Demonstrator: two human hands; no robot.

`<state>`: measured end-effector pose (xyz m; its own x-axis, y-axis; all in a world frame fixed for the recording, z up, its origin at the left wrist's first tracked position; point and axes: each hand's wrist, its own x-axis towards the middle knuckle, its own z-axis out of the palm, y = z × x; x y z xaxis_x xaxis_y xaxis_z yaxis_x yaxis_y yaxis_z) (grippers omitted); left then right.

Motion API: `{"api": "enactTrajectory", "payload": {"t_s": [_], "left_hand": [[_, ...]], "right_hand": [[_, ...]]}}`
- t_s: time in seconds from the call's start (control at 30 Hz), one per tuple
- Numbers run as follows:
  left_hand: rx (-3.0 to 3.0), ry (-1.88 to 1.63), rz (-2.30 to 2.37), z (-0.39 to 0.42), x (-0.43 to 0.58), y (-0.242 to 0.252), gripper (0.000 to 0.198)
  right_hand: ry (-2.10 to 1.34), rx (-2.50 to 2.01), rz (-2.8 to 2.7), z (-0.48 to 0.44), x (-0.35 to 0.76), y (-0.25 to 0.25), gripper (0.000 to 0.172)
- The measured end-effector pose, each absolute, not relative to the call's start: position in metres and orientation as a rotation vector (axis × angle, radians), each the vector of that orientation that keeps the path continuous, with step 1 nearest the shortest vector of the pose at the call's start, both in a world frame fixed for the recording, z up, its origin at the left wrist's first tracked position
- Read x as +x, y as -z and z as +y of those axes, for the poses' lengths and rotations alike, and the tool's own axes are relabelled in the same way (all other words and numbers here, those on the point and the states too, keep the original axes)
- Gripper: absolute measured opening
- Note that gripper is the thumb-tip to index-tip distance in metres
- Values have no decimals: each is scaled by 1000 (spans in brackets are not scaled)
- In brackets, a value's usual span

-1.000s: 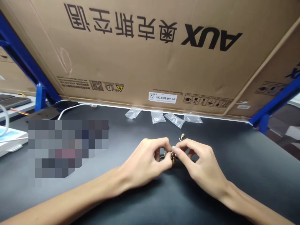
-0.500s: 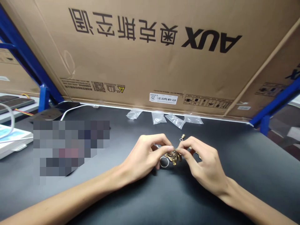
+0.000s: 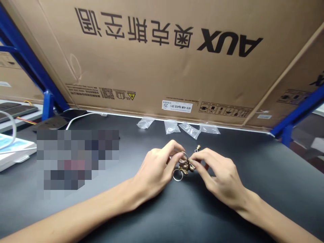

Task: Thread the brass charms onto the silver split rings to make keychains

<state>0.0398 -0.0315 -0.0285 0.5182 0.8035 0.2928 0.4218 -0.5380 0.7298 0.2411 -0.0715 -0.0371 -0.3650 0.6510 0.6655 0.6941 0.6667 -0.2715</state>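
Brass-coloured metal charms (image 3: pixel 184 165) hang together between my two hands, just above or on the black table; their exact shapes are hard to make out. My left hand (image 3: pixel 157 167) is closed in a pinch on a silver key ring (image 3: pixel 186 155) at the charms' upper side. A second silver ring (image 3: pixel 178 180) dangles at their lower left. My right hand (image 3: pixel 219 170) is closed, with thumb and forefinger pinching the charms' right side; its other fingers are partly hidden. Beyond its fingertips lies a small brass pendant (image 3: pixel 198 147) with a little ring.
Several small clear plastic bags, one a crumpled bag (image 3: pixel 189 130), lie along the table's back edge. A large cardboard box (image 3: pixel 152 71) stands behind, between blue metal posts (image 3: pixel 47 104). On the left are a white cable (image 3: pixel 81 116), a dark flat device (image 3: pixel 60 119) and a blurred-out patch.
My left fingers have shifted up, and the silver ring at their tips now shows more clearly. The charms have turned slightly. My right hand stays pinched near the same spot.
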Motion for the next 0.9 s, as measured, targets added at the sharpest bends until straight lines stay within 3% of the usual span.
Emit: {"api": "enactTrajectory", "payload": {"t_s": [0.17,0.37,0.47,0.57,0.9], "left_hand": [[2670,-824,963,-26,34,28,17],[2482,-908,1091,-28,37,31,13],[2749,-1032,882,-25,35,35,23],[2912,-1129,823,-22,33,35,17],[2330,-1118,1024,-34,42,25,21]], "right_hand": [[134,-1016,-2131,-71,241,35,10],[289,-971,-2187,-71,240,36,12],[306,-979,-2168,-70,241,36,12],[297,-957,-2168,-70,243,36,12],[508,-835,-2181,-74,240,36,16]]}}
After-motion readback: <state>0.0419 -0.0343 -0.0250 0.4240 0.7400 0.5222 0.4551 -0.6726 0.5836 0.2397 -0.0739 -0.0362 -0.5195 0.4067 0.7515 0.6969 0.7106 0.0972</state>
